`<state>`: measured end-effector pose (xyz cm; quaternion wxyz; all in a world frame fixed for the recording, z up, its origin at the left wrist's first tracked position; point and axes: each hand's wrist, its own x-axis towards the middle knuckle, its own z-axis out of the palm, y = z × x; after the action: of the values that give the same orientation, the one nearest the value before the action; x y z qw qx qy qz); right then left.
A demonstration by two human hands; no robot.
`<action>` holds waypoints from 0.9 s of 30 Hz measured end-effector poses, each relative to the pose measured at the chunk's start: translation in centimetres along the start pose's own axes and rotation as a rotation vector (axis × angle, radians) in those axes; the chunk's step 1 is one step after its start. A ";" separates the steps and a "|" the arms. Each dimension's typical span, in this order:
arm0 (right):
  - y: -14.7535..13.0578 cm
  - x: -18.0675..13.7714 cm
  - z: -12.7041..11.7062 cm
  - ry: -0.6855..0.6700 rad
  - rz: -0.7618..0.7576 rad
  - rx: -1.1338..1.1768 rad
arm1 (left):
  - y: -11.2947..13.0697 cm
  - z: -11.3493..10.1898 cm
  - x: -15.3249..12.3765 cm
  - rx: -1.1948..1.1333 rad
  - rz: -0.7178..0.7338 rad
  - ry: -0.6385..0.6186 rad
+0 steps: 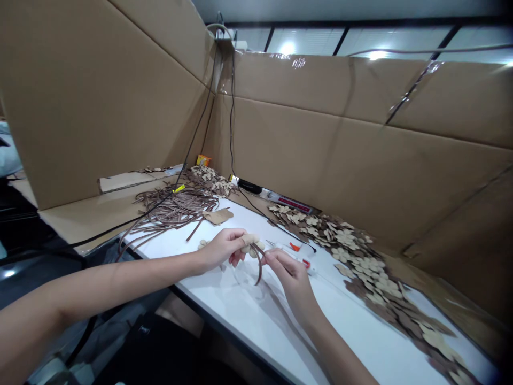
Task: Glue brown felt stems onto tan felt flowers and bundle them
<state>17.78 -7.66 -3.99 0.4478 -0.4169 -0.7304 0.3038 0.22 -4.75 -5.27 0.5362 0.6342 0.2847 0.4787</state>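
One brown strip (260, 270) pinched in the right hand (292, 274) could slip if the left hand (225, 247), gripping a pale flower (251, 240), loosens, though contact's kinda blurry.

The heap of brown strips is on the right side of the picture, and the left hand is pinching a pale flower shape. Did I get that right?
Not quite: the heap of brown strips is on the left side of the picture, as the head view shows. The left hand is indeed pinching a pale flower shape.
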 end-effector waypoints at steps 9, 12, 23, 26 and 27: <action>0.4 0.2 -0.2 0.070 0.013 0.061 | -0.2 -0.1 0.1 0.018 0.063 0.031; 1.4 0.4 -0.6 0.111 0.027 0.110 | -0.1 -0.2 0.1 -0.012 0.049 0.026; 1.0 0.4 -0.6 -0.058 0.178 0.209 | -0.1 0.1 -0.3 0.094 0.036 -0.050; 0.1 0.2 -0.3 -0.196 0.165 0.166 | -0.1 0.1 -0.3 0.104 0.038 -0.063; 0.0 0.2 -0.3 -0.209 0.167 0.148 | -0.1 0.1 -0.3 0.109 0.035 -0.064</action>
<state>17.98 -7.42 -3.82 0.3719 -0.4081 -0.7115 0.4347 0.21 -5.06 -5.48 0.5011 0.6826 0.2817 0.4513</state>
